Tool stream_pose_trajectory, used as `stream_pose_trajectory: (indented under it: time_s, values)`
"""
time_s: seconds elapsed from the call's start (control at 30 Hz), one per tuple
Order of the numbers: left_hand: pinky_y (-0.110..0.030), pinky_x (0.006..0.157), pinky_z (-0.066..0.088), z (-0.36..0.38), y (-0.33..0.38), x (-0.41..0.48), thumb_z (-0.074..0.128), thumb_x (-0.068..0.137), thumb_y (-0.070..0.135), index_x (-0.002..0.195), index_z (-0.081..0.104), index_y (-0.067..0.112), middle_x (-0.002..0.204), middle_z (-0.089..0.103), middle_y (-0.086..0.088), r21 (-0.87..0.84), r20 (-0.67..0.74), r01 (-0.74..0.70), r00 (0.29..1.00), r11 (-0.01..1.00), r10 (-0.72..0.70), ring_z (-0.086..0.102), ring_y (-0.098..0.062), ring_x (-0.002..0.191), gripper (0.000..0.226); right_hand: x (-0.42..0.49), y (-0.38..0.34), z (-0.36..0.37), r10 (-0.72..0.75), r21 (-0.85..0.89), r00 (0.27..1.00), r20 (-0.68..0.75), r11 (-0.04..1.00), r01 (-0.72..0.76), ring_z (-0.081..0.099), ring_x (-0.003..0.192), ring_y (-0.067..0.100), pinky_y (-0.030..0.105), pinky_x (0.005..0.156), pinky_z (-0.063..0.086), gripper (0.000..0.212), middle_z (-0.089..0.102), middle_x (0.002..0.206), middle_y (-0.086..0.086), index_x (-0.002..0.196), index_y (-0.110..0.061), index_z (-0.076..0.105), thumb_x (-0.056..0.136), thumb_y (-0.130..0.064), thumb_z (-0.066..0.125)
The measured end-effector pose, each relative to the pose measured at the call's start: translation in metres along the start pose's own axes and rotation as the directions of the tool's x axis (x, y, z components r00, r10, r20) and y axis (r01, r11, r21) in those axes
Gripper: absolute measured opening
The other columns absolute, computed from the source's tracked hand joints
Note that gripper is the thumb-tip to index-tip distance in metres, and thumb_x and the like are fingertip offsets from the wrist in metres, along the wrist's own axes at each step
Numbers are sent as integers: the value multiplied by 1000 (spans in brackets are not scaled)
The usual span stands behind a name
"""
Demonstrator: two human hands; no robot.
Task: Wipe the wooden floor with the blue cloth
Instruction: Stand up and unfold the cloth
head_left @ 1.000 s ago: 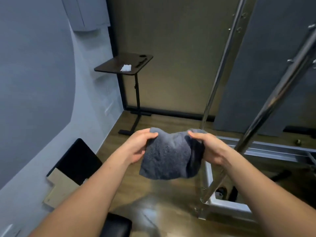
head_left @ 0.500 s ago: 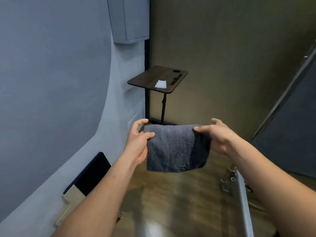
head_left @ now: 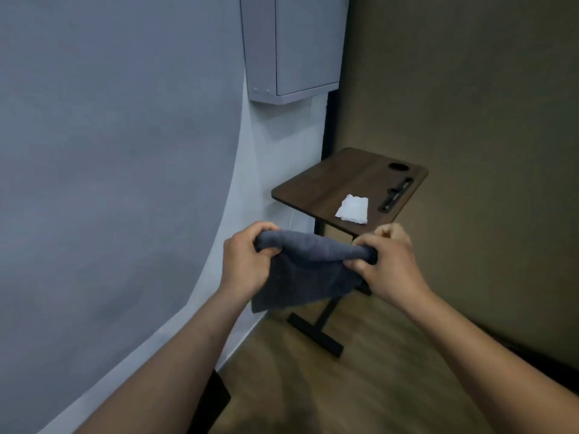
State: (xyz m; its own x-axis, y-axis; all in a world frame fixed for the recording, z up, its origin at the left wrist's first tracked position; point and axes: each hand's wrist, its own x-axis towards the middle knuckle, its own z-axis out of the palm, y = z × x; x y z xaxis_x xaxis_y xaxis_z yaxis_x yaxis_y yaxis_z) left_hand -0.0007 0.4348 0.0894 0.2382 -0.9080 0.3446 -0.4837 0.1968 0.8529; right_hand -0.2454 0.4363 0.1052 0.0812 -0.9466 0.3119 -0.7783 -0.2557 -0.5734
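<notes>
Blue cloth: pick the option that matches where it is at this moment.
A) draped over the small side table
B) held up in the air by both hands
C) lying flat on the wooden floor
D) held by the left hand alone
B: the left hand and the right hand each grip one end of the blue cloth, and it hangs between them, clear of the wooden floor.
</notes>
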Motion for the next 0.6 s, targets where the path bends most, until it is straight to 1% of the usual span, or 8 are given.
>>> stream_pose_trajectory:
  time_s: [0.07,0.17,0.23,0.33,0.4,0.47,0.53,0.6]
  values:
    - [-30,79,55,13,1,46,74,79,5,77,64,48,86,71,16,41,-34,-24,999,999,25,67,-10,86,45,50,12,5,-47,91,998,42,995,43,45,109,7,23,85,39,31,45,113,-15,74,-44,56,81,-26,81]
    - [-34,89,53,29,3,112,73,81,5,79,66,42,104,62,7,78,-107,-39,993,996,48,62,-13,95,37,117,21,11,-87,158,989,116,985,68,61,80,4,20,62,43,22,64,85,-16,79,-35,58,86,-25,75]
    - [-33,97,48,34,0,155,73,83,6,82,67,36,112,54,8,83,-117,-20,993,996,29,58,-13,105,31,154,23,15,-112,197,987,113,977,88,61,79,-4,11,58,41,17,66,82,-18,86,-34,59,87,-23,73]
    - [-32,81,49,43,-6,217,69,85,7,83,61,26,88,65,10,44,-37,-32,999,999,34,61,-11,87,21,211,23,18,-109,299,992,61,950,86,60,84,-10,4,60,40,24,66,88,-22,95,-33,61,83,-15,72]
    - [-28,75,47,54,-13,258,66,87,8,86,58,24,81,64,10,-7,-24,-31,999,999,31,59,-9,79,18,252,27,23,-42,367,998,40,930,25,61,84,-4,8,62,42,29,65,93,-19,97,-33,60,83,-12,74]
    - [-26,77,48,72,-23,304,64,90,14,92,57,31,88,66,12,-43,-16,-30,999,999,29,61,-7,85,19,294,36,31,24,411,1000,16,911,-28,62,85,1,15,63,44,29,65,95,-16,96,-36,59,84,-15,77]
    - [-23,77,49,99,-39,355,65,91,21,101,57,38,96,66,11,-64,17,-22,1000,998,23,63,-7,90,21,334,54,41,84,388,996,-22,919,-69,62,86,3,19,66,47,26,65,95,-15,96,-35,61,84,-21,78]
    - [-18,72,45,133,-61,399,66,92,27,115,53,38,99,64,10,-43,77,6,997,999,-3,63,-8,92,28,368,78,55,176,313,984,-24,936,-160,63,92,9,29,77,55,26,66,102,-12,107,-27,63,85,-25,78]
